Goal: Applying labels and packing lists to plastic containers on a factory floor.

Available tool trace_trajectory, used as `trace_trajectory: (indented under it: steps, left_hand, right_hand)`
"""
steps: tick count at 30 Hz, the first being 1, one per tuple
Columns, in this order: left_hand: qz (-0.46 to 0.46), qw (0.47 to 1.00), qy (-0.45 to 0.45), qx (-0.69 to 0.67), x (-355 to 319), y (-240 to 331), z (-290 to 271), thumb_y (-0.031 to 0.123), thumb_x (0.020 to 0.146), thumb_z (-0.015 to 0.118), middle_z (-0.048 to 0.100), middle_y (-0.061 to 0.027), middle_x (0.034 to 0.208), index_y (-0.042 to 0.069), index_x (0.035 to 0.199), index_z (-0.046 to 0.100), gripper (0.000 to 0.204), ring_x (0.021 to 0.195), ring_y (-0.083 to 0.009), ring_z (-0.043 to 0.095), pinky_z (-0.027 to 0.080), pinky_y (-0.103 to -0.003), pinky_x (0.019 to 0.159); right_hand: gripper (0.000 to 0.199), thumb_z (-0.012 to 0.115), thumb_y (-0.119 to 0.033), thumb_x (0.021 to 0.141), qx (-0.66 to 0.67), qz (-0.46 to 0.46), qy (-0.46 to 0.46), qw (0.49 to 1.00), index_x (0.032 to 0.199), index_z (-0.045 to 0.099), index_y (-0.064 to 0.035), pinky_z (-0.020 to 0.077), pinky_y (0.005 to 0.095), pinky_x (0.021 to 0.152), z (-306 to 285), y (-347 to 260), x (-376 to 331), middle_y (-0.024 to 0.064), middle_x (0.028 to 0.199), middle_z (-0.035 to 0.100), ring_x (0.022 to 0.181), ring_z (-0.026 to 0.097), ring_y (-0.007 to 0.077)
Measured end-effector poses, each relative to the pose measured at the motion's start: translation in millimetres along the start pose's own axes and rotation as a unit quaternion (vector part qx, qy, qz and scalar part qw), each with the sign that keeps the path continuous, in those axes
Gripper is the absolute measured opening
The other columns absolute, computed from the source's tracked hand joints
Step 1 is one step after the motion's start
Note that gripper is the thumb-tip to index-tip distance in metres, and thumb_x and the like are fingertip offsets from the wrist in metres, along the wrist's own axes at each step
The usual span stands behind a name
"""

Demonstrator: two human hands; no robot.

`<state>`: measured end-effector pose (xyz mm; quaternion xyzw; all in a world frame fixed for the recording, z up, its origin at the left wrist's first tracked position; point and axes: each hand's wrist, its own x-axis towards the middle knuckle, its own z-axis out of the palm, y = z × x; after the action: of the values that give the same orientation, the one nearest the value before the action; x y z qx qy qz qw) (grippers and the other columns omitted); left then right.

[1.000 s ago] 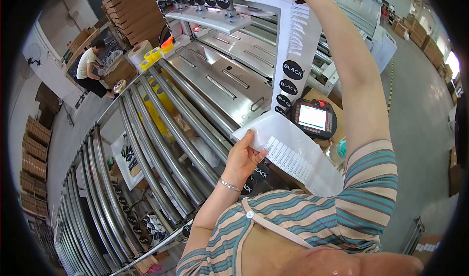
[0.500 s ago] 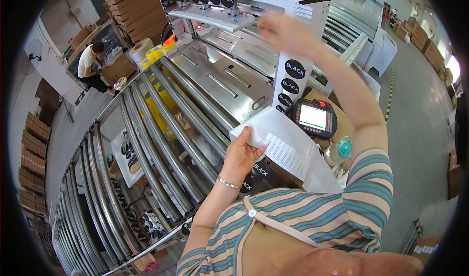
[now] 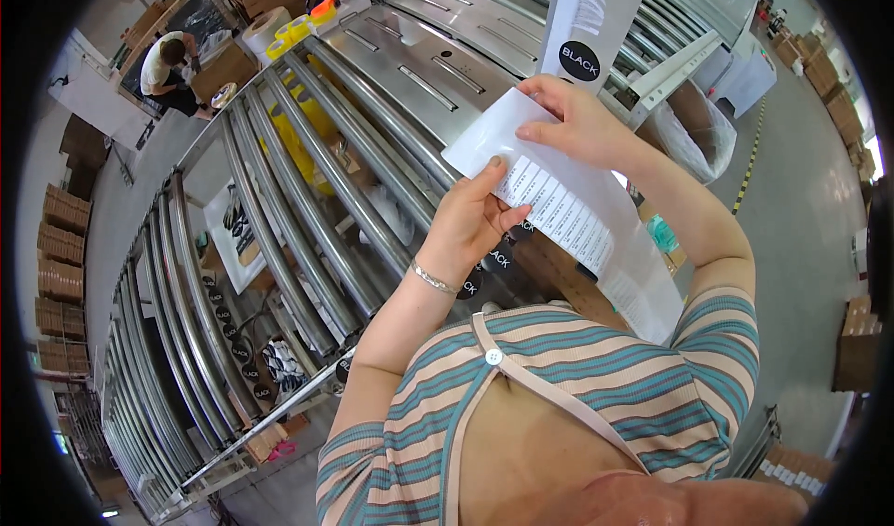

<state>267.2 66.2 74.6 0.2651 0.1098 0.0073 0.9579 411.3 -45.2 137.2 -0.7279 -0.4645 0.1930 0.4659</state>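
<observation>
A long white label sheet, with rows of small printed stickers, hangs curved in front of my chest above the machine's edge. My left hand pinches its left edge between thumb and fingers. At the upper edge, my right hand has its thumb on the front of the sheet and its fingers curled behind, partly hidden. The upper part of the sheet is bare and glossy. Just beyond the right hand stands a white machine post with round black stickers and a column of small white labels stuck on it.
Metal conveyor rollers run along my left, leading to a steel plate with slots. Yellow tape rolls sit at its far end. A lined bin stands right. Another person bends over a carton at far left.
My right hand has come down from the top of the machine post onto the sheet's upper edge. The left hand keeps its pinch, and the sheet is raised slightly. The view has shifted.
</observation>
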Motion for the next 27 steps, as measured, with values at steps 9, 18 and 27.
trace_trajectory:
  steps: [9,18,27]
  left_hand:
    - [0.079,0.996,0.024,-0.034,-7.9,-3.2,4.4,0.022,0.091,0.044,0.055,-0.0082,0.105,0.004,0.110,0.048,0.027,0.095,-0.0193,0.056,0.052,-0.035,0.079]
    - [0.081,0.995,0.044,-0.046,-3.1,-4.0,8.6,0.023,0.092,0.043,0.053,-0.0078,0.108,0.005,0.112,0.047,0.028,0.097,-0.0195,0.055,0.051,-0.035,0.080]
    - [0.068,0.994,0.089,-0.009,6.4,-7.5,3.0,0.025,0.093,0.039,0.053,-0.0095,0.109,0.004,0.115,0.045,0.031,0.098,-0.0206,0.054,0.050,-0.036,0.083]
  right_hand:
    - [0.018,0.069,-0.018,0.067,-0.365,-0.287,0.153,0.872,0.081,0.063,-0.0081,0.0386,0.0338,0.069,25.3,-8.1,-35.7,0.0029,0.081,0.053,0.081,0.049,0.0217]
    - [0.015,0.068,-0.015,0.065,-0.398,-0.309,0.191,0.842,0.078,0.063,-0.0106,0.0366,0.0341,0.070,30.6,-5.6,-32.9,-0.0003,0.081,0.053,0.081,0.049,0.0197]
    - [0.010,0.067,-0.014,0.065,-0.336,-0.273,0.154,0.888,0.071,0.060,-0.0098,0.0377,0.0343,0.067,29.6,2.0,-28.5,0.0006,0.077,0.052,0.078,0.049,0.0216]
